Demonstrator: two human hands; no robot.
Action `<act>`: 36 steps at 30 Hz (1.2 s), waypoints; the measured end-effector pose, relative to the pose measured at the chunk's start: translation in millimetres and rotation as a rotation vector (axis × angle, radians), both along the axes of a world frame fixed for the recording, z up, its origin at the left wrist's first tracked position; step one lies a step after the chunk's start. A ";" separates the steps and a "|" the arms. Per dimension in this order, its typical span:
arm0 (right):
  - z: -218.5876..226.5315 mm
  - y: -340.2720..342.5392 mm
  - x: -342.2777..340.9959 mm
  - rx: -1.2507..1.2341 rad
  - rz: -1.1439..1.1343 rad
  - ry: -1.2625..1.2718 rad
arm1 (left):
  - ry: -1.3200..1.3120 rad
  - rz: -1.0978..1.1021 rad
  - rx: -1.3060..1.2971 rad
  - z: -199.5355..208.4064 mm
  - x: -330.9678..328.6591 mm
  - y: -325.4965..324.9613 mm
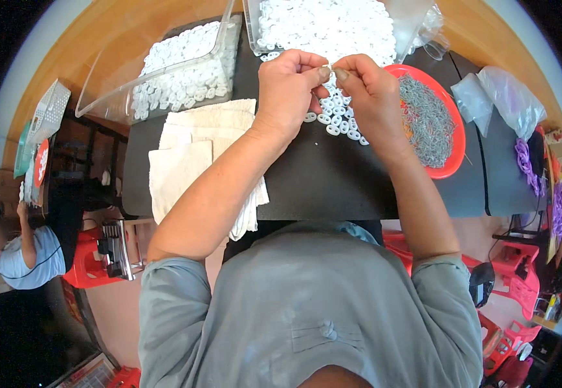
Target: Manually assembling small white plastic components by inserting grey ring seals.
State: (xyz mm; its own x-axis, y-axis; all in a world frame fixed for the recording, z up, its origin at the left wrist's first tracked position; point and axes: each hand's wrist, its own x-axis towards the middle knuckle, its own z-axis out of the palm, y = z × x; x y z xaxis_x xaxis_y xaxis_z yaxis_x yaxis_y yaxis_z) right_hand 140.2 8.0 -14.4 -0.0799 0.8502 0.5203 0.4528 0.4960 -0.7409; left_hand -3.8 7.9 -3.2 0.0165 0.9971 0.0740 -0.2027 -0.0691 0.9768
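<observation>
White plastic rings (pixel 340 123) lie in a loose heap on the black counter (pixel 332 181), just below the two hands. The left hand (pixel 288 90) and the right hand (pixel 371 97) meet fingertip to fingertip, each pinched shut on one small piece (pixel 328 68) held between them; what exactly it is, I cannot tell. It looks like a fitting step, joining a small part to a ring, and the next move would call for a steady, fine pinch. To the right sits a red bowl (pixel 452 158) of grey metal pins (pixel 426 119). Far off stand two clear tubs (pixel 164 71) full of white rings, and a folded cream cloth (pixel 187 161) lies to the left. Red plastic stools (pixel 520 271) stand on the floor at right.
</observation>
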 end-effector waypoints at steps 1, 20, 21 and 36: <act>-0.2 0.4 0.6 0.000 -0.002 0.002 | 0.021 -0.025 -0.016 0.7 -1.5 0.5; -1.2 -0.2 3.9 0.192 -0.106 -0.215 | 0.148 -0.141 -0.051 3.9 -1.1 -1.7; -1.5 -1.2 2.0 0.185 -0.117 -0.214 | 0.148 -0.142 -0.052 2.7 -0.9 -1.5; -17.7 -6.9 -20.8 0.260 -0.234 -0.224 | 0.254 0.079 0.073 -10.5 8.1 -7.1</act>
State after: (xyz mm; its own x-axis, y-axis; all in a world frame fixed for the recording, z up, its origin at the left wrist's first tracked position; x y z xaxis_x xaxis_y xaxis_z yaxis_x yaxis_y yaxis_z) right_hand 119.4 1.1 -32.1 -0.0358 0.7011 0.7122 0.7115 0.5183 -0.4745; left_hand 4.3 0.8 -13.7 -0.0337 0.9882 0.1494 0.0566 -0.1474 0.9875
